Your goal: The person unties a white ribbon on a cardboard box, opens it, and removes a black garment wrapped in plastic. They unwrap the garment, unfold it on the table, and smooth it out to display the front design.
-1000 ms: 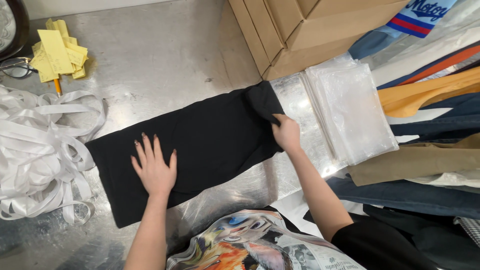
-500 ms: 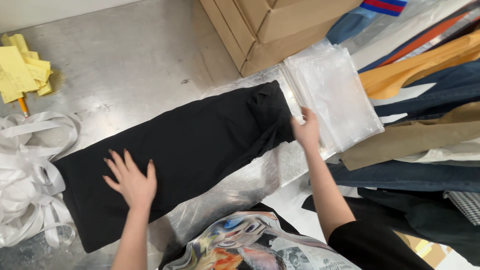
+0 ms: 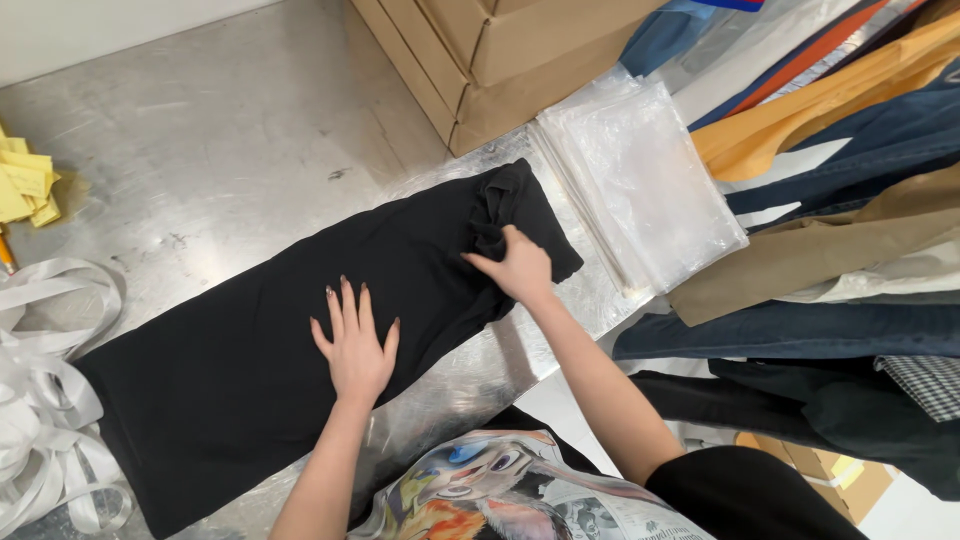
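A scuffed metal surface (image 3: 230, 130) fills the upper left of the frame, and a long black garment (image 3: 250, 340) lies folded across it from the lower left up to the centre, beside cardboard boxes (image 3: 480, 50) at top centre and a stack of clear plastic bags (image 3: 640, 180) to their right. The left hand (image 3: 355, 345) presses flat on the garment's middle with fingers (image 3: 345, 305) spread apart, while the right hand (image 3: 520, 265) sits at the bunched upper end (fingers closed on a fold of the cloth). White straps (image 3: 40, 400) pile at the left edge, with yellow paper slips (image 3: 25, 185) above them.
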